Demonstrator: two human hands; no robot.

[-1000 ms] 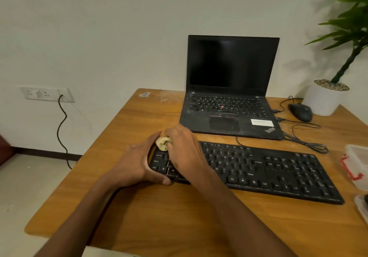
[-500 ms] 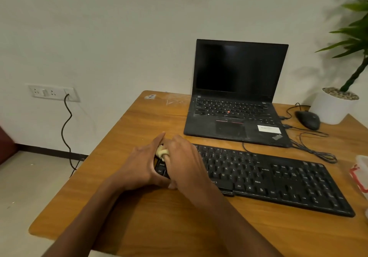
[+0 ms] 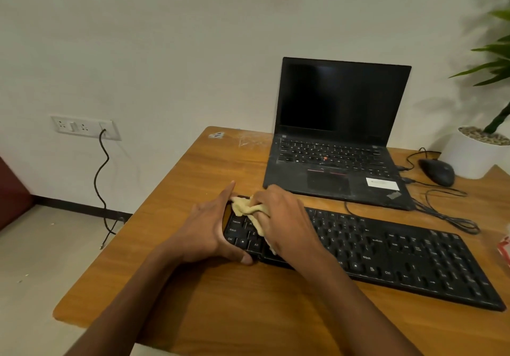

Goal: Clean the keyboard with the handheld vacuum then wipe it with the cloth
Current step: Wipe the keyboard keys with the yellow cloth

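Note:
A black full-size keyboard (image 3: pixel 386 256) lies across the wooden desk (image 3: pixel 193 300) in front of me. My right hand (image 3: pixel 287 223) grips a crumpled pale yellow cloth (image 3: pixel 245 208) and presses it onto the keys at the keyboard's left end. My left hand (image 3: pixel 207 231) holds the keyboard's left edge, thumb along the front edge and fingers straight up its side. No handheld vacuum is in view.
An open black laptop (image 3: pixel 339 146) stands behind the keyboard. A black mouse (image 3: pixel 437 172) with loose cables lies at the right, beside a white plant pot (image 3: pixel 474 151). A red-and-white container (image 3: pixel 505 248) peeks in at the right edge. A wall socket (image 3: pixel 85 128) with a hanging cable is left.
More of the cloth shows under my right hand, spread over the left keys. The camera has turned left, so the desk sits further right in view.

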